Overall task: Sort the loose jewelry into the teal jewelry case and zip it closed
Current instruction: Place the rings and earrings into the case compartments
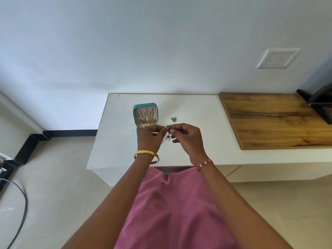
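Note:
The teal jewelry case [135, 114] lies open on the white table [194, 108], its lid propped up with necklaces and gold pieces hanging inside. My left hand [150, 139] hides most of the case's lower half. Both hands pinch one small dark silver earring [168, 127] between their fingertips, just right of the case; a dangling part hangs below it. My right hand [187, 138] grips it from the right. A second dark earring [173, 119] rests loose on the table, a little behind my hands.
A wooden board [269, 119] covers the table's right part, with a black stand [318, 103] at its far right. A white wall plate [277, 58] sits on the wall. Cables [21, 203] lie on the tiled floor at left.

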`<state>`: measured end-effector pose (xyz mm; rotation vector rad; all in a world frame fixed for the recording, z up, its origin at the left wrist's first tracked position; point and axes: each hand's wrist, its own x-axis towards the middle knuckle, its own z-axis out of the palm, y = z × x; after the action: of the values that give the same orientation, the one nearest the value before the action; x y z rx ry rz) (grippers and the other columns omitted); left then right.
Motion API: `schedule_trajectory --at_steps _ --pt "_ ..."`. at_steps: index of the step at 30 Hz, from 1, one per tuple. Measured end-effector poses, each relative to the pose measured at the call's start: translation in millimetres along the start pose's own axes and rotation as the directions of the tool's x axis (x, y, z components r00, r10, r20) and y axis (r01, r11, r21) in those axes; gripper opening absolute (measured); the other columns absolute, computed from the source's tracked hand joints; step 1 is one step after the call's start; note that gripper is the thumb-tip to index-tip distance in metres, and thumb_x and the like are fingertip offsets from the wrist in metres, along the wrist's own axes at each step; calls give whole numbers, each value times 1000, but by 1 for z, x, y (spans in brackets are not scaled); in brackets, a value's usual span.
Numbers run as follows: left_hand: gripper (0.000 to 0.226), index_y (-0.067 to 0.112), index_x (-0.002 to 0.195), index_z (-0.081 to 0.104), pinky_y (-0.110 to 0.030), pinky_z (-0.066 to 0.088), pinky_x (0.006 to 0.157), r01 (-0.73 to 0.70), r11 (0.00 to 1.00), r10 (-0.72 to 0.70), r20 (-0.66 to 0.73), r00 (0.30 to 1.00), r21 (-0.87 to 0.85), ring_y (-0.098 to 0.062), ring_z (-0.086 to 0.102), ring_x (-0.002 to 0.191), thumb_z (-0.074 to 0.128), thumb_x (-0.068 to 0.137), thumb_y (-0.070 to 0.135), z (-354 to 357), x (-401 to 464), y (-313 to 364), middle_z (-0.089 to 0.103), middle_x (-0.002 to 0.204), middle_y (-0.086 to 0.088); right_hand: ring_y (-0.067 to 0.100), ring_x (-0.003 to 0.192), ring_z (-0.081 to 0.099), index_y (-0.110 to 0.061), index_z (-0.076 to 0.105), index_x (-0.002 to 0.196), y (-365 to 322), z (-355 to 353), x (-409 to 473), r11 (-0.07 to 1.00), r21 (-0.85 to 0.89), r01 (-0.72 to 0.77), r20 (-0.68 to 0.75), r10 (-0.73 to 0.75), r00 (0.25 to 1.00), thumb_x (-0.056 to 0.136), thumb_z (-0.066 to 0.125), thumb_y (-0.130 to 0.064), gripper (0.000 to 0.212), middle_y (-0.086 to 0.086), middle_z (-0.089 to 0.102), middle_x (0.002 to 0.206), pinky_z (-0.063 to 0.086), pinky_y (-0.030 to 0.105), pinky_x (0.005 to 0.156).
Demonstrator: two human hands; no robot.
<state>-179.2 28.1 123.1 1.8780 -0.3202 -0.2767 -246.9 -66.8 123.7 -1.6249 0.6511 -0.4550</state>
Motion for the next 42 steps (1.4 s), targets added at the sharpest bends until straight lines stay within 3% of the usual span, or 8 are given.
schedule_trajectory --at_steps 5,14,19,24,28,32,37,42 --pt "17 5 91 70 -7 43 58 -34 999 36 -35 999 43 4 52 63 64 83 18 0 4 -4 60 78 3 13 67 60 -2 68 92 3 3 5 1000 0 -25 13 25 1000 82 65 -4 10 3 64 72 53 28 62" --pt "21 1 104 66 3 42 61 -21 999 22 25 999 -44 3 58 68 59 85 6 6 5 -12 61 89 1 16 57 56 1 69 93 16 10 16 998 -1 -61 -21 61 998 84 62 -1 12 12 65 78 50 21 55" --pt "25 -1 108 64 2 43 59 25 990 -23 21 1000 -138 19 56 56 59 84 1 14 17 -24 61 90 0 12 59 56 0 70 90 24 15 25 998 -60 -38 -42 35 998 82 65 -5 11 11 66 77 47 20 56" --pt "17 -2 100 65 -1 45 59 85 979 -86 2 996 -186 14 58 52 56 85 -1 23 33 -29 63 86 -4 1 57 55 -5 70 86 35 17 40 985 -175 14 -36 -21 999 84 62 -5 9 3 66 75 48 20 59" --pt "10 7 91 63 -15 51 73 124 964 -132 -19 991 -236 2 63 64 57 85 2 32 47 -36 67 89 -8 6 62 56 -6 71 84 53 8 64 980 -198 -22 -44 13 999 82 60 -1 12 -4 63 70 52 31 66" --pt "7 5 86 67 -13 52 68 157 958 -158 16 987 -241 6 62 59 62 82 5 42 65 -47 69 69 6 19 65 57 -5 69 81 79 2 107 959 -261 -109 -162 67 984 81 57 -1 13 -1 60 65 53 35 70" --pt "16 15 74 60 -17 55 70 235 913 -223 75 972 -335 0 67 65 58 84 3 55 81 -58 68 57 16 25 82 59 -5 67 101 105 9 160 851 -523 -44 -74 6 997 83 58 -4 20 17 66 92 33 16 67" --pt "16 13 79 59 -13 53 59 298 869 -288 86 954 -394 -2 66 58 53 86 0 62 88 -67 68 54 11 35 104 54 -5 61 116 128 19 185 642 -763 74 71 -31 997 87 54 -7 29 20 53 113 44 34 85"
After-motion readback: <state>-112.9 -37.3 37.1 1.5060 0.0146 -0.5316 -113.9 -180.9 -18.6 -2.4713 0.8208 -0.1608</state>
